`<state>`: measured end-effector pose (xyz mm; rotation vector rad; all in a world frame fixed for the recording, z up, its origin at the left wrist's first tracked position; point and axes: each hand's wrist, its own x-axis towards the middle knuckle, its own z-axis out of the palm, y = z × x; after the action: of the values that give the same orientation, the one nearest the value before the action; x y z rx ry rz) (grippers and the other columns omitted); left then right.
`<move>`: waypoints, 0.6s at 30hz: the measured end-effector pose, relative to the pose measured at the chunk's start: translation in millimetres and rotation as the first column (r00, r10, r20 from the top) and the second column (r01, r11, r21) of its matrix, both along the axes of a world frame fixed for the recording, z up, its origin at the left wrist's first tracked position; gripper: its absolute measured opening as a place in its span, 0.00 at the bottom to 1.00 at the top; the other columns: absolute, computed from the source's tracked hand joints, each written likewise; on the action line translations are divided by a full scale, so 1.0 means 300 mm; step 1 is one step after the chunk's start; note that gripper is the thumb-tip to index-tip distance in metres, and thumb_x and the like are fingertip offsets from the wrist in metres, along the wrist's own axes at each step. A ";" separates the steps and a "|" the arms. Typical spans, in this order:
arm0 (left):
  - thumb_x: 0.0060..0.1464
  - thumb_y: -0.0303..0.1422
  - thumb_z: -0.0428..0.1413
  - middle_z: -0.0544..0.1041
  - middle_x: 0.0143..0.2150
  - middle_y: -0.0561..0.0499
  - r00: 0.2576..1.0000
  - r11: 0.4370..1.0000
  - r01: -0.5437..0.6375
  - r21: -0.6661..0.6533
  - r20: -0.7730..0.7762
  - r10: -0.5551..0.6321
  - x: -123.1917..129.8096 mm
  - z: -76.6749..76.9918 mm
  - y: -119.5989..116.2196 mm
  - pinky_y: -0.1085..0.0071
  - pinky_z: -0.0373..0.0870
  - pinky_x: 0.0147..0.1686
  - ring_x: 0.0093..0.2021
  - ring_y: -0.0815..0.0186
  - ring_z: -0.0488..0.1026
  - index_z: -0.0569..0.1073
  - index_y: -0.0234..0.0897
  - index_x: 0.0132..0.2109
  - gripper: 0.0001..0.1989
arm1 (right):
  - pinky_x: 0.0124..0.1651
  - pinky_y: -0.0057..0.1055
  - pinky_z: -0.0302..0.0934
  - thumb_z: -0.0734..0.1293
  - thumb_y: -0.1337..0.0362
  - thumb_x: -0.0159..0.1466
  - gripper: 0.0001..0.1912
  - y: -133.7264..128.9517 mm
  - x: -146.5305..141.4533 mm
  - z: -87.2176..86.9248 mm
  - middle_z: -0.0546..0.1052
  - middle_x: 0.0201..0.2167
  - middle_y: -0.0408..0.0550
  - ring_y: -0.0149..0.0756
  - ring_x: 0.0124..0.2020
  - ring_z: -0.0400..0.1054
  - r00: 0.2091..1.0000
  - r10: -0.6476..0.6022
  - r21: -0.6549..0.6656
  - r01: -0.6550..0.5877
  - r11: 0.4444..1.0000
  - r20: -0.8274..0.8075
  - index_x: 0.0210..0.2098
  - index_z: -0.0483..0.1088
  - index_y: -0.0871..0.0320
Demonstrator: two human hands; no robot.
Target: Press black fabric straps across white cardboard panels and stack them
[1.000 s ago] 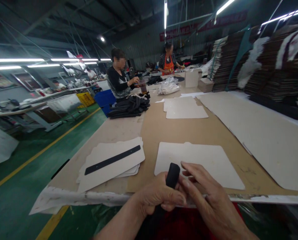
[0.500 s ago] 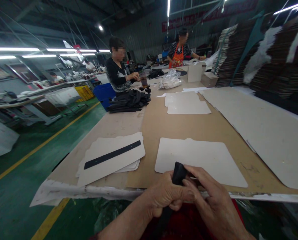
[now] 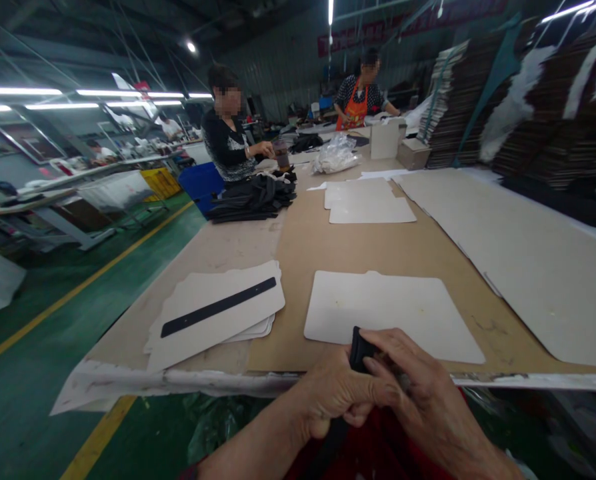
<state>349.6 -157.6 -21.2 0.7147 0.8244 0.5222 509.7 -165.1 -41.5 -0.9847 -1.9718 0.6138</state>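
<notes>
"Two hands meet close to the wearer's body. What has each got?"

"The left hand (image 3: 345, 393) has its fingers closed around a black strip (image 3: 362, 351), thumb laid across, with the end poking up out of the fist. The right hand (image 3: 421, 380) has thumb and index bent against that end; I can't tell whether they pinch it."

"Why hold it so?"

"Probably to steady the strip low down while leaving its end bare for the right fingertips. It's just past the table edge, its lower part hanging before some red cloth."

"And beyond the hands?"

"A pale board (image 3: 378, 303) lies flat and straight ahead, presumably for easy reach; two small marks show on it. To its left, well apart, is a fanned stack of boards (image 3: 238, 320), with another strip (image 3: 218, 308) lengthwise on the top one."

"Farther off?"

"More boards (image 3: 373, 208) overlap mid-table, and a large sheet (image 3: 508, 267) runs along the right side, likely keeping the middle usable. Past them, black cloth (image 3: 255, 198) is heaped in front of a co-worker (image 3: 228, 143), handy for that person, I'd guess. Farthest, someone wears an orange apron (image 3: 355, 110)."
</notes>
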 end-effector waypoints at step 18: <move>0.33 0.38 0.73 0.62 0.17 0.62 0.998 0.999 -0.033 0.032 -0.061 0.035 0.011 -0.012 -0.001 0.79 0.44 0.13 0.14 0.79 0.50 0.71 0.34 0.34 0.24 | 0.40 0.20 0.67 0.66 0.66 0.66 0.08 -0.021 0.028 0.005 0.72 0.41 0.42 0.27 0.40 0.70 0.979 -0.119 -0.118 0.100 0.988 -0.166 0.45 0.69 0.49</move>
<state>352.9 -158.0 -24.6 0.7493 0.8888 0.5462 518.1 -171.4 -39.9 -1.0627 -1.7349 0.7265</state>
